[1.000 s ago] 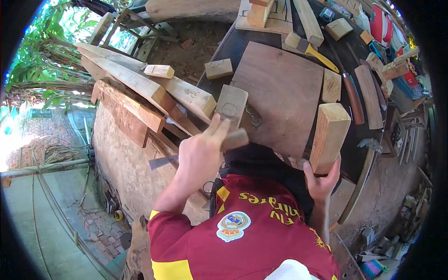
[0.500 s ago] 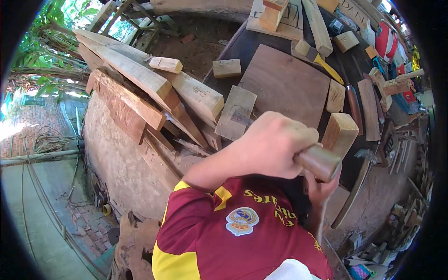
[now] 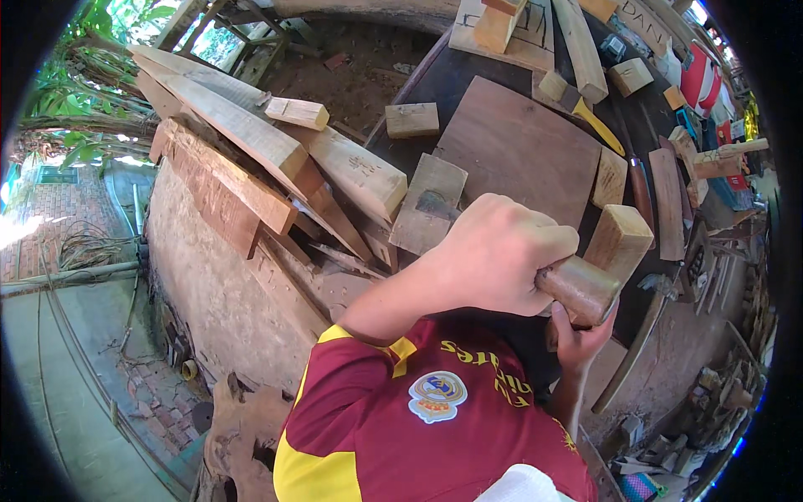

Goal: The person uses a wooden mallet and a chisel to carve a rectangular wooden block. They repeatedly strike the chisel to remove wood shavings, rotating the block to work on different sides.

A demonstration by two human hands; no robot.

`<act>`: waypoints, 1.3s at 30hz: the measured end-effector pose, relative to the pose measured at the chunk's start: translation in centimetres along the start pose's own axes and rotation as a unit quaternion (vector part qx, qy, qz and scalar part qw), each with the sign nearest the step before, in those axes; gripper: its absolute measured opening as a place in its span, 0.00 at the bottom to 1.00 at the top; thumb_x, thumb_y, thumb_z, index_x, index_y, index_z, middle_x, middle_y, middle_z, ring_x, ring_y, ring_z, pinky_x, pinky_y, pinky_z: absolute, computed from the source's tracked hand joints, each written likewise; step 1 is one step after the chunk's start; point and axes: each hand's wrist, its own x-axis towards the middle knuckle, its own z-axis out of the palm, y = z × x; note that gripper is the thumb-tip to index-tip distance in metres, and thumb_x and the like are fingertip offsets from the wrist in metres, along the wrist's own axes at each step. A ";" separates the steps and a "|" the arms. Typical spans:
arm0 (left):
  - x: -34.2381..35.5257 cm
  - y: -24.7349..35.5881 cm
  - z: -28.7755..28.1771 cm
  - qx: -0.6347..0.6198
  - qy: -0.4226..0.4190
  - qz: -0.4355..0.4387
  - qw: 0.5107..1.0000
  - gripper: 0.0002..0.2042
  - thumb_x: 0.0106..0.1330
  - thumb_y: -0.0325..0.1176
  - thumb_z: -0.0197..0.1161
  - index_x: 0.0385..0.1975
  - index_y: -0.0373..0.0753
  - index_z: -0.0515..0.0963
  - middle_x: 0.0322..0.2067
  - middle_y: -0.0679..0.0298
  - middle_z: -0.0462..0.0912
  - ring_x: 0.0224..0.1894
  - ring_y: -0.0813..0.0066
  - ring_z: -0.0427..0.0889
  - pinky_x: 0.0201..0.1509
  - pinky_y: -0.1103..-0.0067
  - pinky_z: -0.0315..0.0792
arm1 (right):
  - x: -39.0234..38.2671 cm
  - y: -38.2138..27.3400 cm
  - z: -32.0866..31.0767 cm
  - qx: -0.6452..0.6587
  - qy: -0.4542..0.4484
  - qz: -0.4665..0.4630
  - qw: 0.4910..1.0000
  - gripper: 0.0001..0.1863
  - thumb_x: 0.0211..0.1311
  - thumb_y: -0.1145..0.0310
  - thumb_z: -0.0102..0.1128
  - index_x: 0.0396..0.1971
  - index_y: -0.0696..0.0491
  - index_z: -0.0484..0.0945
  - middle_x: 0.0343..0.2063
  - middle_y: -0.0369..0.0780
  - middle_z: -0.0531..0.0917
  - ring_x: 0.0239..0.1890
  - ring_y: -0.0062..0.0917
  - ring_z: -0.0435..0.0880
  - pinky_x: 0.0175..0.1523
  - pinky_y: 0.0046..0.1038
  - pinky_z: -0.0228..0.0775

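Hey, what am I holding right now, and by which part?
Your left hand grips a tool by its round brown handle. Your right hand seems to hold the wooden block at its lower end, though the handle partly hides that contact.

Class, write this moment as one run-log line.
left hand: grips wooden handle | right hand: holds block, grip partly hidden | brown board: flat on table

Head-worn fisheye view, looking steeply down, left hand [image 3: 506, 255] and right hand [image 3: 583, 341] near (straight edges bowing), table [image 3: 447, 82] beyond
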 end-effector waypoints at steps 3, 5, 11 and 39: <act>0.0 0.0 0.1 0.001 0.003 0.003 1.000 0.11 0.35 0.28 0.66 0.21 0.39 0.73 0.16 0.61 0.71 0.20 0.57 0.75 0.22 0.70 0.67 | 0.0 0.2 -0.2 -0.004 -0.005 -0.003 1.000 0.40 0.49 0.77 0.71 0.62 0.63 0.59 0.51 0.46 0.74 0.54 0.31 0.75 0.57 0.32 0.70; 0.0 -0.1 0.0 0.000 0.005 0.003 1.000 0.11 0.34 0.28 0.66 0.21 0.39 0.73 0.16 0.61 0.71 0.20 0.57 0.75 0.21 0.70 0.67 | -0.1 0.4 -0.3 -0.005 -0.007 -0.004 1.000 0.41 0.48 0.78 0.71 0.62 0.63 0.58 0.52 0.46 0.73 0.55 0.31 0.75 0.57 0.32 0.70; 0.1 0.1 -0.2 0.011 0.001 0.019 1.000 0.12 0.32 0.29 0.66 0.19 0.40 0.72 0.15 0.62 0.69 0.18 0.59 0.74 0.20 0.70 0.65 | -0.3 0.7 -0.4 0.013 -0.017 -0.008 1.000 0.41 0.49 0.81 0.69 0.63 0.64 0.56 0.53 0.48 0.72 0.57 0.34 0.73 0.59 0.36 0.70; -0.4 -0.2 1.8 0.039 0.041 -0.015 0.998 0.13 0.32 0.31 0.65 0.13 0.41 0.64 0.13 0.61 0.65 0.17 0.58 0.71 0.18 0.69 0.60 | 0.1 -0.3 -0.2 0.005 0.013 -0.006 1.000 0.38 0.48 0.75 0.72 0.60 0.62 0.62 0.49 0.42 0.74 0.52 0.28 0.75 0.57 0.30 0.68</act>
